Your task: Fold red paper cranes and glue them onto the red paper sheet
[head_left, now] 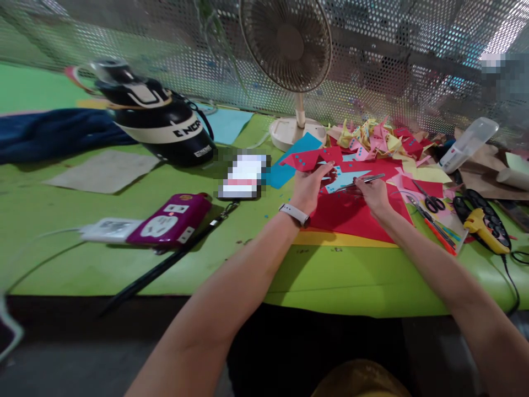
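Note:
My left hand (308, 190), with a pale watch on its wrist, is closed on a red piece of paper (308, 160) that has small blue dots on it. My right hand (373, 194) pinches a slim metal tool that looks like tweezers (374, 178), its tip pointing left. Between the hands lies a light blue paper piece (347, 179) with jagged edges and darker dots. Beneath it are red sheets (355, 218) and the edge of a yellow sheet (351, 239). A darker blue sheet (281, 168) is left of my left hand.
A fan (300, 118) stands behind, beside piled paper scraps (376, 138). To the right are scissors (433, 204), a clear bottle (471, 144) and a yellow-black glue gun (483, 226). Leftward are a phone (243, 173), purple power strip (169, 220) and large black flask (161, 127).

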A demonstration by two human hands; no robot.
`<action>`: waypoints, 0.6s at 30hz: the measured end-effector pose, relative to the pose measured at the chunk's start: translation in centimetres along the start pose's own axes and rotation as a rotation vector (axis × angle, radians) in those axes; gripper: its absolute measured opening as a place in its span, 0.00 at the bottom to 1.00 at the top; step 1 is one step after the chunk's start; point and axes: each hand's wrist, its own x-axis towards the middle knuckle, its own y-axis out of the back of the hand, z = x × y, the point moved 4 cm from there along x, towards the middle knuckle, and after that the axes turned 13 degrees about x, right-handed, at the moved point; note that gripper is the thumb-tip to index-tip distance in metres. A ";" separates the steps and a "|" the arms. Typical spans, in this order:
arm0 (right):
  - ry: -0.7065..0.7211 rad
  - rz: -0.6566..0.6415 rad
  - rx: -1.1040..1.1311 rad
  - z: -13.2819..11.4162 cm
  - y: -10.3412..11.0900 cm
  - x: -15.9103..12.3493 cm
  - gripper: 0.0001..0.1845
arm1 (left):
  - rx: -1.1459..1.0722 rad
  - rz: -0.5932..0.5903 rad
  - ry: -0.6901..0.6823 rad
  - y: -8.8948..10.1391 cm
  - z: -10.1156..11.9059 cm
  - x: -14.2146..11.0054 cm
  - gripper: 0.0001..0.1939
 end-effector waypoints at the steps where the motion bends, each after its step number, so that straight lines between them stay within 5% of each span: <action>1: 0.014 0.003 -0.014 0.0 0.1 0.0 0.06 | 0.003 -0.004 -0.003 0.0 0.0 0.0 0.11; 8: 0.102 -0.014 0.001 -2.0 0.7 -0.2 0.08 | -0.023 -0.019 0.011 -0.2 0.0 -0.2 0.13; 14: 0.215 0.014 0.109 -5.2 4.0 -1.5 0.23 | -0.026 -0.089 0.009 -0.8 -0.3 -0.6 0.16; 18: 0.313 0.068 0.184 -6.8 5.6 -3.2 0.24 | 0.005 -0.163 0.012 -1.5 -0.7 -1.5 0.18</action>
